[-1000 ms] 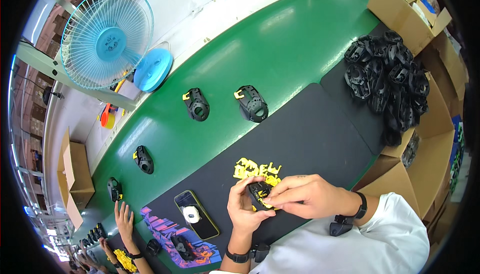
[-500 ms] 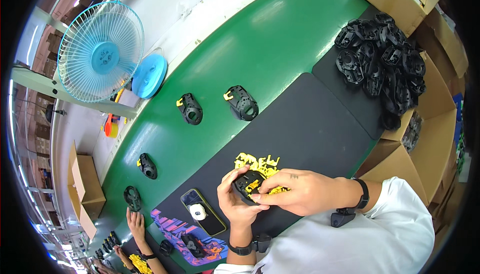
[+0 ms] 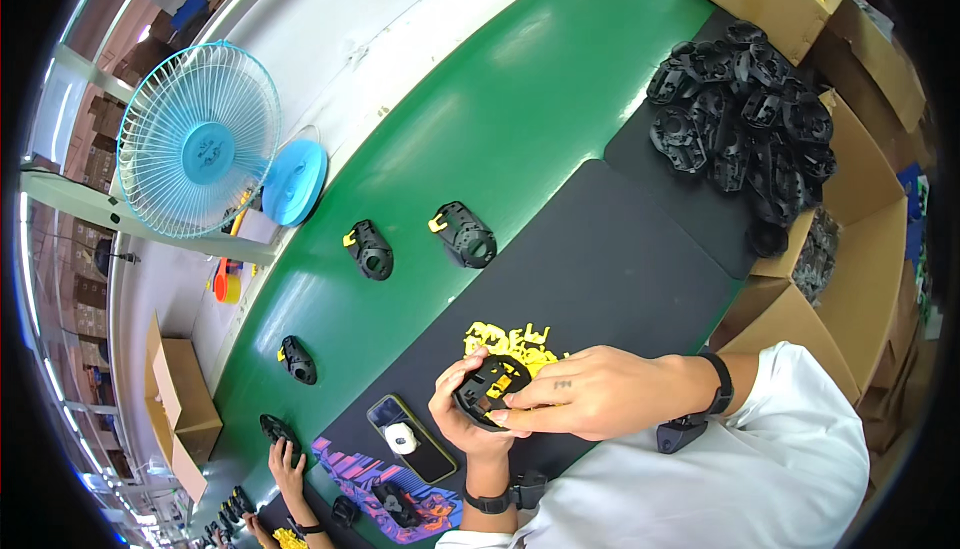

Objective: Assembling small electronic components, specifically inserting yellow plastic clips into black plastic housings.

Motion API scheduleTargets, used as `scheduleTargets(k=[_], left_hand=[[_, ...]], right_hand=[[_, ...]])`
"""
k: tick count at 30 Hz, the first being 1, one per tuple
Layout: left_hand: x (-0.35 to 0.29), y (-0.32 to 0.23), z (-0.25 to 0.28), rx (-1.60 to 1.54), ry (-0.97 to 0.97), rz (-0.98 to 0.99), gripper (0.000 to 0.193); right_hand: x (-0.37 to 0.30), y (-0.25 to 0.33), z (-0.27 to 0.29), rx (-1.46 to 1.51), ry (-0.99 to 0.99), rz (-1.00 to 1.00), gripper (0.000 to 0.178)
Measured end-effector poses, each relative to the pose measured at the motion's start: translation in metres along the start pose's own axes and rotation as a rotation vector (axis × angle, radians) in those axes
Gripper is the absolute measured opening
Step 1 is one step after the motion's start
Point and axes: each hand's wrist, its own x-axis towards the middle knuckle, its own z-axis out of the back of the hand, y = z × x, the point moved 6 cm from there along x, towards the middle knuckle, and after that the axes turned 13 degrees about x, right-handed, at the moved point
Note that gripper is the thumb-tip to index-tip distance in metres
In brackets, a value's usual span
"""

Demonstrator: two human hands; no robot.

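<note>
My left hand (image 3: 462, 419) cups a black plastic shell (image 3: 478, 395), shaped like the housing of a computer mouse, with its hollow side up. A small yellow plastic piece (image 3: 503, 385) sits inside it. My right hand (image 3: 585, 394) comes over the shell from the right, its thumb and fingers pressed against the shell's near right edge beside the yellow piece. The right fingertips are partly hidden, so I cannot tell whether they also pinch a small part. Just beyond my hands lies a pile of yellow plastic pieces (image 3: 508, 341) on the black mat (image 3: 600, 259).
A heap of black shells (image 3: 740, 119) lies at the right, beside open cardboard boxes (image 3: 865, 219). Shells with yellow clips (image 3: 465, 236) stand on the green table (image 3: 510, 99). A phone (image 3: 425, 449) bearing a white object lies left. A co-worker's hand (image 3: 287, 469) touches another shell (image 3: 275, 429).
The view has shifted slightly. The shell in my left hand has tilted a little, and my right thumb has moved toward its near edge. The co-worker's hand now grips the shell it was touching.
</note>
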Motion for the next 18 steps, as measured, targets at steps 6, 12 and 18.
scheduleTargets(k=[6, 12, 18], left_hand=[[-0.001, 0.007, -0.009, -0.212, -0.072, 0.305, 0.097], [-0.013, 0.023, -0.010, -0.028, 0.209, 0.427, 0.104], [-0.039, 0.056, 0.036, 0.107, 0.218, 0.440, 0.055]], right_hand=[[-0.004, -0.004, -0.001, -0.006, -0.125, -0.014, 0.040], [-0.023, -0.031, -0.005, 0.106, -0.132, -0.086, 0.049], [-0.067, -0.079, 0.047, -0.554, -0.125, -0.533, 0.047]])
